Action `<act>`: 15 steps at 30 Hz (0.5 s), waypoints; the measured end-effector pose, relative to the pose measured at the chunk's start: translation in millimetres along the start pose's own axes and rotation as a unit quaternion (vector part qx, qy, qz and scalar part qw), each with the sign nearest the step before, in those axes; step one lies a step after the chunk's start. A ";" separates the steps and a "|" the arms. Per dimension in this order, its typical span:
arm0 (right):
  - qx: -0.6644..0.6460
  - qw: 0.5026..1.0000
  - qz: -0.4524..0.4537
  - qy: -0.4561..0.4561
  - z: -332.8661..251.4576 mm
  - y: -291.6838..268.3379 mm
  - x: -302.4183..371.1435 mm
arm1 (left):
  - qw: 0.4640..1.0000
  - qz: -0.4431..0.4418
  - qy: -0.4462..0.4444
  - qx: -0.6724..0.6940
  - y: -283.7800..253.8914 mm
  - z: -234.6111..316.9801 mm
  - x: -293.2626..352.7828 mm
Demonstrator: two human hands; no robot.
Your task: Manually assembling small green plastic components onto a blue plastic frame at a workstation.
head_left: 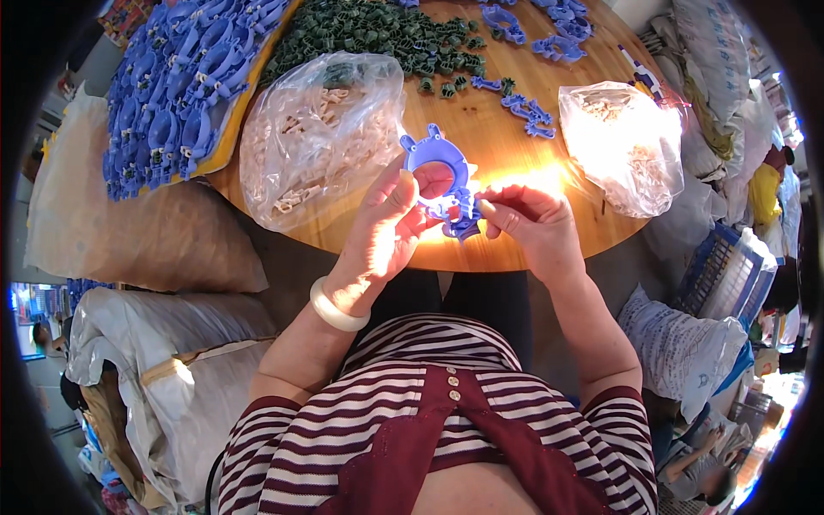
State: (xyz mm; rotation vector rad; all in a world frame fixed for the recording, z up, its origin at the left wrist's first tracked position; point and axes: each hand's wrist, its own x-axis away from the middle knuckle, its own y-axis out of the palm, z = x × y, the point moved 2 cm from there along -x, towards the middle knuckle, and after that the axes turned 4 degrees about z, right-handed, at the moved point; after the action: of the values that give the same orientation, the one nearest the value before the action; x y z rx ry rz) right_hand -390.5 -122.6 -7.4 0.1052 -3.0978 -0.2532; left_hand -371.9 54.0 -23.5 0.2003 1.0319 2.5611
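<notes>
My left hand [382, 227], with a pale bangle on its wrist, grips a blue plastic part [463, 206] with an open ring at the top and small white and reddish pieces lower down. The part is held up over the near edge of the round wooden table [596, 56]. Thumb and fingers of my right hand [539, 225] are pinched together at the right side of the part. Whatever lies between those fingertips is too small and too glare-washed to make out.
Left of my hands lies a clear bag of pale pieces [322, 146]; another bag [622, 154] is at the right, near a pen-shaped tool [642, 73]. Green pieces [369, 43] are heaped behind. Blue parts fill a yellow-edged board [184, 94]; loose blue ones [528, 113] lie farther right.
</notes>
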 end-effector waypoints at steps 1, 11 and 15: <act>0.004 1.000 -0.012 -0.003 -2.1 2.4 1.3 | 1.000 -0.004 0.001 0.006 0.7 0.8 0.3; 0.257 0.948 -0.042 -0.180 -10.7 21.5 7.2 | 0.999 -0.011 0.000 0.035 -1.1 -2.4 0.2; 0.309 0.917 -0.034 -0.252 -9.4 23.8 1.9 | 0.998 -0.006 -0.010 0.056 -3.5 -4.0 -0.8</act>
State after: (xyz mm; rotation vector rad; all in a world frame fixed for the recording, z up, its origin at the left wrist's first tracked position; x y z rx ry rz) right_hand -393.6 -100.8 5.8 0.1866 -3.5419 0.8437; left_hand -371.1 53.5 -28.8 0.2477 1.1660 2.4869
